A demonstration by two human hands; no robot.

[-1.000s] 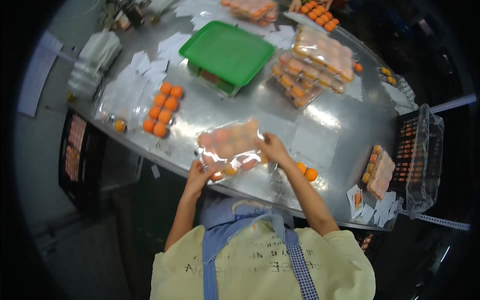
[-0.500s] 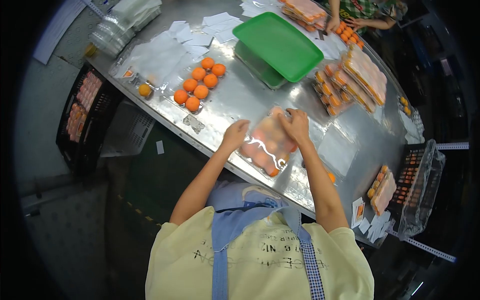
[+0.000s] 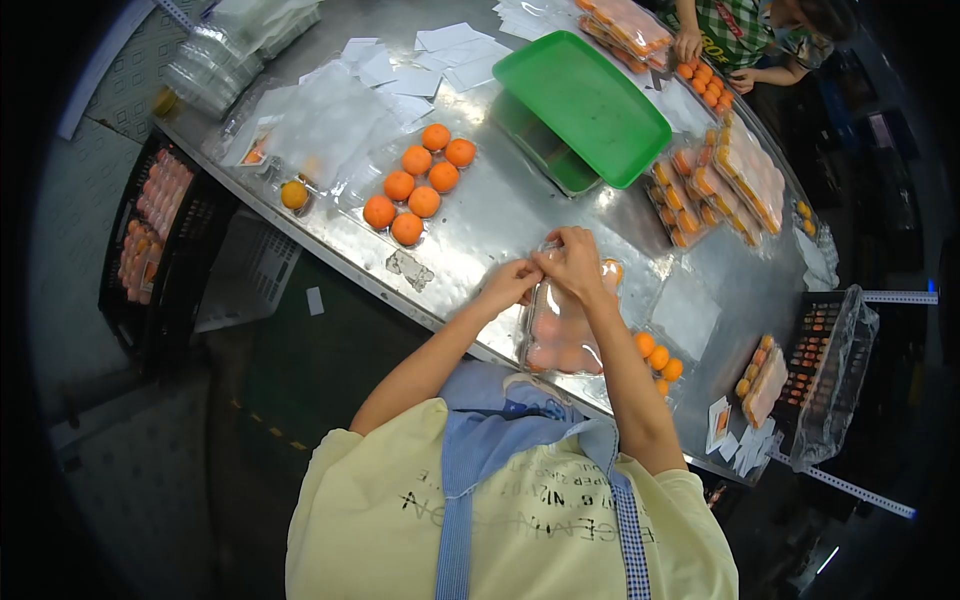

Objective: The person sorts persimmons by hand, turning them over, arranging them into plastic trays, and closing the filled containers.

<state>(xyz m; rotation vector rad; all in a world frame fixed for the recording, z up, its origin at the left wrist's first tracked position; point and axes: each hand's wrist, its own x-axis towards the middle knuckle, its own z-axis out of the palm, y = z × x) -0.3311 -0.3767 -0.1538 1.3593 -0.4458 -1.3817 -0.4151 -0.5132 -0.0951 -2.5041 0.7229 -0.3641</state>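
Note:
A clear plastic pack of oranges (image 3: 560, 335), its fruit showing pinkish through the cover, lies at the table's near edge. At its upper left corner, my left hand (image 3: 512, 283) has its fingers closed on the rim. My right hand (image 3: 572, 262) pinches the far edge close beside the left fingertips and hides part of the pack. Right of my right forearm sits another group of oranges (image 3: 658, 358), partly covered by the arm. To the left, an open tray of oranges (image 3: 423, 202) rests on the metal table (image 3: 470, 235).
Beyond the pack stands a green lid (image 3: 585, 105) on a container. Stacked orange packs (image 3: 735, 185) are at the right, white paper sheets (image 3: 450, 60) at the back. A black crate (image 3: 150, 240) is at the left. Another person's hand (image 3: 688, 44) works at the far side.
My hands have come together at the pack's far edge, from either side of it. The pack is turned more upright in view. Oranges beside my right forearm are more exposed.

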